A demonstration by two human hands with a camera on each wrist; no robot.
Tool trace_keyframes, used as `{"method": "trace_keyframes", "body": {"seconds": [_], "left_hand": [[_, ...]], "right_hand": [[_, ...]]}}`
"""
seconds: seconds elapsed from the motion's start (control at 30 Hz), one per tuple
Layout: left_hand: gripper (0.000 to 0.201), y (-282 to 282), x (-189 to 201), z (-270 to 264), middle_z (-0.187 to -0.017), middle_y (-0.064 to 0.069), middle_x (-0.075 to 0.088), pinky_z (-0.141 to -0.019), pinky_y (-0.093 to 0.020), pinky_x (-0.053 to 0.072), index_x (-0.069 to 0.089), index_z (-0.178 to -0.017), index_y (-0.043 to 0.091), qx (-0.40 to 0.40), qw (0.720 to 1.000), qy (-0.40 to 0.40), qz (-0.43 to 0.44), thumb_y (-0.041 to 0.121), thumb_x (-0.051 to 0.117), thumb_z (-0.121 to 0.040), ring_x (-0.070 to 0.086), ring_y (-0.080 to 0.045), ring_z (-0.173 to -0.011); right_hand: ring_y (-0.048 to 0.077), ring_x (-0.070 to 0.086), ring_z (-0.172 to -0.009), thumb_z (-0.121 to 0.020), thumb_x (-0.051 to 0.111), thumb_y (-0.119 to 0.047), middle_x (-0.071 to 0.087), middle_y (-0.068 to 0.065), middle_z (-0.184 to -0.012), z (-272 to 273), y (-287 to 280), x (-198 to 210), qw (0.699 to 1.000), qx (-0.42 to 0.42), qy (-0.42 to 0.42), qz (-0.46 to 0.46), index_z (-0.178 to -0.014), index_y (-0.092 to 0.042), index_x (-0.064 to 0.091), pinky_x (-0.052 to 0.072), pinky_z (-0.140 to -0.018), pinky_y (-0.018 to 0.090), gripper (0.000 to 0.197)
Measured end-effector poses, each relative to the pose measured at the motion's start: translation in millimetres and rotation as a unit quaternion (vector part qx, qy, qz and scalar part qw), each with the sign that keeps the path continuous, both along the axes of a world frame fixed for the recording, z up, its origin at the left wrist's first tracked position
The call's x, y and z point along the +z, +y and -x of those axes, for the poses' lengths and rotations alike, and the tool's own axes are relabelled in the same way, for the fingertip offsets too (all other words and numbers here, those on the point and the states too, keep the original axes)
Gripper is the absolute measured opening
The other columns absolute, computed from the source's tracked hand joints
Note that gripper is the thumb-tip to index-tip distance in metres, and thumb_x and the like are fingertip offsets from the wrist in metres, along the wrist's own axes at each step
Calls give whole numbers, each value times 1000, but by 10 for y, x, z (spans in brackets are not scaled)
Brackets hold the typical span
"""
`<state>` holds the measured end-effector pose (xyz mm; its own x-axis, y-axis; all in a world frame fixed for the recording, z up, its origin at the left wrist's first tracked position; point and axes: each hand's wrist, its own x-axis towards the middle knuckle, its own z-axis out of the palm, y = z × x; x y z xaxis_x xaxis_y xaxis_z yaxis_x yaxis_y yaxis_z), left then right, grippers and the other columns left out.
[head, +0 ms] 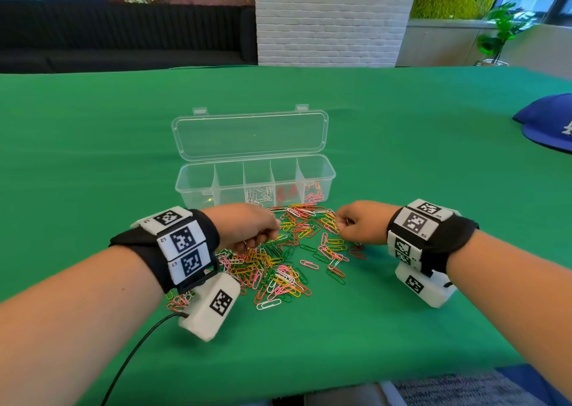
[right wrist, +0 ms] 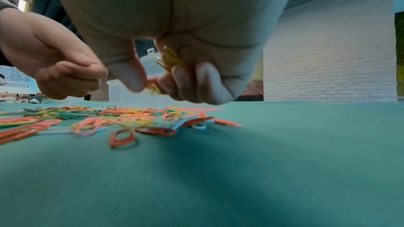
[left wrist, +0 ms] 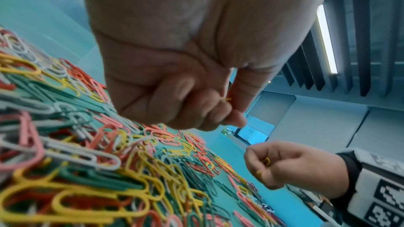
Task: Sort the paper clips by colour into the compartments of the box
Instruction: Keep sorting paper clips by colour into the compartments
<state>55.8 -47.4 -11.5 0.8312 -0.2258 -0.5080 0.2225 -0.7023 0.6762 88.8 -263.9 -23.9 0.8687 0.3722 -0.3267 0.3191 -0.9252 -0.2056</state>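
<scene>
A loose heap of paper clips (head: 288, 254) in yellow, green, pink, red and white lies on the green cloth, in front of a clear box (head: 198, 186) whose lid is folded back. White, red and pink clips sit in its three right compartments. My left hand (head: 247, 229) hovers over the heap's left side, fingers curled, pinching yellow clips (left wrist: 226, 99). My right hand (head: 356, 223) hangs over the heap's right edge with a bunch of yellow clips (right wrist: 169, 58) held in its curled fingers and another pinched at the fingertips (right wrist: 153, 87).
A blue cap (head: 548, 124) lies at the table's right edge. A black cable (head: 136, 353) runs from my left wrist unit toward the near edge. A black sofa and a white brick pillar stand beyond the table.
</scene>
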Motion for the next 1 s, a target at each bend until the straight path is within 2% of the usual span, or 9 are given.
{"method": "trace_keyframes", "body": {"seconds": [0.17, 0.3, 0.4, 0.53, 0.6, 0.7, 0.83, 0.9, 1.0], "left_hand": [[24, 8, 45, 42, -63, 5, 43, -54, -21, 36, 52, -76, 20, -75, 989, -61, -110, 35, 49, -95, 36, -10, -52], [9, -22, 80, 109, -68, 14, 50, -59, -19, 35, 61, -86, 28, -119, 975, -107, -155, 36, 60, -89, 44, -1, -59], [3, -78, 73, 147, -65, 17, 47, -57, -19, 33, 63, -89, 31, -147, 965, -129, -176, 32, 61, -87, 42, 3, -59], [8, -142, 48, 152, -70, 19, 49, -61, -20, 32, 64, -93, 31, -164, 957, -139, -197, 34, 60, -87, 43, 5, -66], [10, -157, 42, 146, -77, 20, 51, -68, -22, 34, 63, -95, 32, -162, 957, -134, -200, 37, 57, -89, 45, 5, -71], [15, -161, 9, 113, -88, 13, 59, -76, -24, 39, 62, -95, 31, -160, 958, -125, -201, 42, 54, -90, 52, -4, -79], [14, -161, -24, 71, -79, 12, 54, -71, -22, 38, 60, -92, 32, -163, 958, -128, -198, 44, 53, -90, 50, -6, -75], [13, -169, -32, 50, -72, 12, 50, -64, -19, 35, 60, -92, 31, -162, 957, -135, -200, 43, 54, -90, 47, -3, -68], [16, -221, -22, 6, -69, 9, 49, -59, -19, 36, 62, -94, 26, -159, 959, -139, -188, 39, 55, -90, 46, -5, -61]], "right_hand": [[15, 34, -64, -93, 39, -16, 37, -3, -66, -34, -67, 47, 997, -43, -6, -60, -68, -21, 33, 29, -55, 25, 26], [14, 37, -61, -91, 41, -10, 42, -3, -67, -47, -71, 46, 994, -67, 3, -86, -71, -22, 36, 30, -53, 23, 23], [11, 41, -55, -90, 39, -1, 47, -2, -67, -84, -65, -11, 978, -108, 67, -162, -77, -26, 43, 34, -50, 21, 28], [7, 42, -43, -91, 36, 8, 46, 2, -65, -103, -63, -37, 942, -159, 148, -254, -80, -17, 50, 35, -37, 16, 31], [7, 40, -39, -94, 32, 1, 44, 3, -64, -97, -75, -9, 918, -192, 193, -289, -81, -14, 50, 31, -36, 16, 27], [9, 36, -44, -98, 27, -15, 43, 2, -63, -90, -122, 30, 880, -217, 263, -330, -81, -11, 53, 28, -39, 18, 31], [10, 36, -43, -98, 24, -26, 43, 2, -61, -103, -141, 35, 862, -213, 292, -354, -75, -11, 51, 27, -38, 17, 38], [9, 34, -38, -99, 29, -31, 40, 1, -57, -123, -131, 29, 869, -221, 271, -349, -67, -13, 46, 24, -36, 14, 40], [9, 28, -35, -98, 34, -34, 34, -4, -47, -148, -107, 44, 919, -217, 198, -263, -60, -17, 37, 21, -38, 14, 42]]}}
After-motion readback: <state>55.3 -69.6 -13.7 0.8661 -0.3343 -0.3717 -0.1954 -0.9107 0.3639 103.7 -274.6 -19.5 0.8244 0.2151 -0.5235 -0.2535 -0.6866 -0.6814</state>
